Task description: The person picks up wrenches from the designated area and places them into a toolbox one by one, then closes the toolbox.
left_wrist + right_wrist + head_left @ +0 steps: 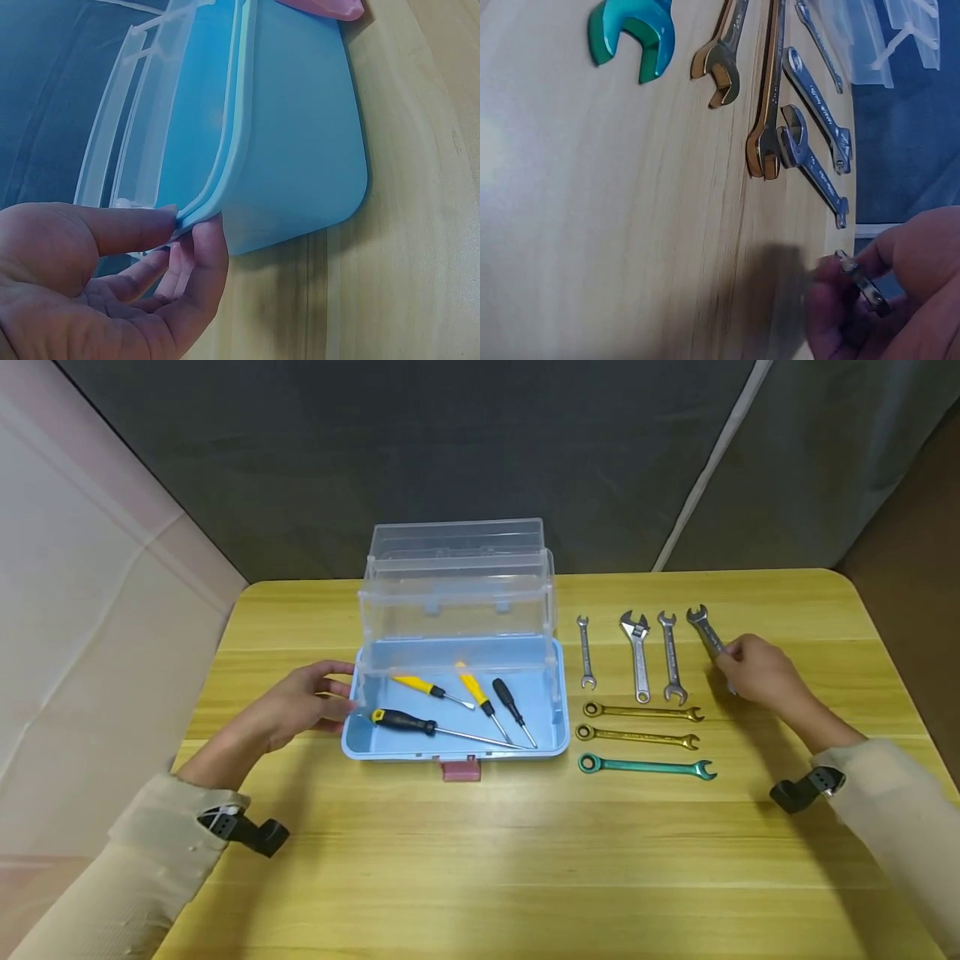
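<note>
My left hand (296, 703) pinches the left rim of a light blue toolbox (564, 697), thumb over the edge and fingers beneath, as the left wrist view shows. Its clear lid (457, 572) stands raised at the back. Inside lie several screwdrivers: a long black one (405, 721), a small black one (506, 696) and two with yellow handles (471, 685). At the far right, my right hand (763, 672) grips a silver open-end wrench (703, 625) by its lower part, the upper jaw pointing up and left. In the right wrist view that wrench (866, 285) is mostly hidden by the fingers.
Between box and right hand lie a small silver wrench (586, 652), an adjustable wrench (639, 660) and another open-end wrench (671, 656). Below them are two gold wrenches (637, 737) and a green one (645, 766). A dark curtain (465, 443) hangs behind the wooden table (480, 877).
</note>
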The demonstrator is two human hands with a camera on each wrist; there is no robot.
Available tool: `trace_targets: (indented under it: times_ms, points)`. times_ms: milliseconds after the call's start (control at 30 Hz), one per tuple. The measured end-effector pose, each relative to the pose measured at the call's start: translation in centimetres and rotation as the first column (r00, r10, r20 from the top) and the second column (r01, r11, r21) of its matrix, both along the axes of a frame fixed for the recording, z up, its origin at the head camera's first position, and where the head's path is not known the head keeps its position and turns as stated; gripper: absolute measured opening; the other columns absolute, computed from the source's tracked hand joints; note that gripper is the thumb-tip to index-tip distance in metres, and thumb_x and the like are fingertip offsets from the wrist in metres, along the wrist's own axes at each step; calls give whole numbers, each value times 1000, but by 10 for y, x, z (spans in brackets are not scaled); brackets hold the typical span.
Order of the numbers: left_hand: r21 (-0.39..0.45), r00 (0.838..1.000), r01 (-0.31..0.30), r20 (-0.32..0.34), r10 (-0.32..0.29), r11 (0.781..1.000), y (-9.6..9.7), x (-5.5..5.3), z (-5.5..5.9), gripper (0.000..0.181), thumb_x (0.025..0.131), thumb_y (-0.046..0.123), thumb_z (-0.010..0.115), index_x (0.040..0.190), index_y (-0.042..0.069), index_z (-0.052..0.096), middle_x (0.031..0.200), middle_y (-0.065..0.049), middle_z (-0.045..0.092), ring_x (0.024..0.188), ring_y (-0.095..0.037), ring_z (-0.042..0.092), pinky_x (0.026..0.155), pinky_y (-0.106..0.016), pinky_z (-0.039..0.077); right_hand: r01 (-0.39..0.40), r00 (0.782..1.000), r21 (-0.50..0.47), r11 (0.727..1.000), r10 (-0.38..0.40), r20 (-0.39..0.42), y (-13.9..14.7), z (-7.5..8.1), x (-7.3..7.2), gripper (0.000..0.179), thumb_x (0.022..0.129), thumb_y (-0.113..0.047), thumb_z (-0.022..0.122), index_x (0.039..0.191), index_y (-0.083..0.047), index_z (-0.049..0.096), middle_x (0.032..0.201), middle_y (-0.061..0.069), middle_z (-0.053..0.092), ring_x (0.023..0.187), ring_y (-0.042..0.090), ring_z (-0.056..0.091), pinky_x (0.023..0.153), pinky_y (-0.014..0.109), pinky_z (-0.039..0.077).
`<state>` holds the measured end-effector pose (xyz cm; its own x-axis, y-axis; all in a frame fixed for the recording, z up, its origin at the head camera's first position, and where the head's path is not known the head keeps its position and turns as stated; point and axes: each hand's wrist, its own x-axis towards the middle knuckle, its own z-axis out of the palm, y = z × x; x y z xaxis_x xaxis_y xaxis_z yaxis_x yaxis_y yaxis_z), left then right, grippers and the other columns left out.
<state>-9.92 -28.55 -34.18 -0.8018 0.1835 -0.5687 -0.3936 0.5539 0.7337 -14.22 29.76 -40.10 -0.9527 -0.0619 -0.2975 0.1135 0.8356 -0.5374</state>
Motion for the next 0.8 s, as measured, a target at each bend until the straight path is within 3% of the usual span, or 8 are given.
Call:
trace_targets:
  times_ms: [133,333,500,600,700,800]
  points:
    - [14,1000,-2,9,1,1000,0,0,0,69,99,1,61,156,-2,23,132,-25,46,94,-21,63,81,-32,60,39,997,-14,999,-39,-73,1,0,4,40,106,-22,42,119,16,46,88,23,58,67,26,52,54,35,42]
    - [23,1000,-1,9,1,1000,0,0,0,69,100,1,61,157,-2,22,132,-25,45,94,-21,62,81,-32,60,91,982,-39,995,-97,-162,3,-3,9,47,102,-21,60,130,14,48,88,22,57,65,25,51,52,32,40]
    - [25,1000,-3,3,3,1000,0,1,-1,68,99,1,61,156,-2,23,132,-25,46,94,-21,63,80,-32,60,144,955,-100,985,-165,-248,3,-11,11,42,101,-14,59,136,9,56,102,25,58,77,25,49,56,26,38]
    - [28,1000,-8,-3,8,1000,0,2,-1,68,99,0,61,156,-2,24,131,-25,46,93,-21,63,80,-32,60,172,934,-159,972,-212,-289,6,-18,12,40,103,-17,57,136,5,59,109,24,61,80,16,48,60,19,38]
    - [30,1000,-6,-14,6,1000,-1,2,-2,67,99,-1,61,156,-2,25,131,-25,46,93,-21,63,80,-33,60,189,912,-233,954,-259,-318,7,-24,12,38,103,-17,58,134,5,62,110,19,63,80,5,48,62,12,38]
    - [34,1000,-4,-24,4,999,-1,2,-2,67,99,0,61,155,-3,26,131,-26,46,93,-21,63,80,-33,60,211,902,-328,921,-313,-299,9,-30,11,39,103,-17,58,133,6,62,107,0,64,81,-1,50,63,9,41]
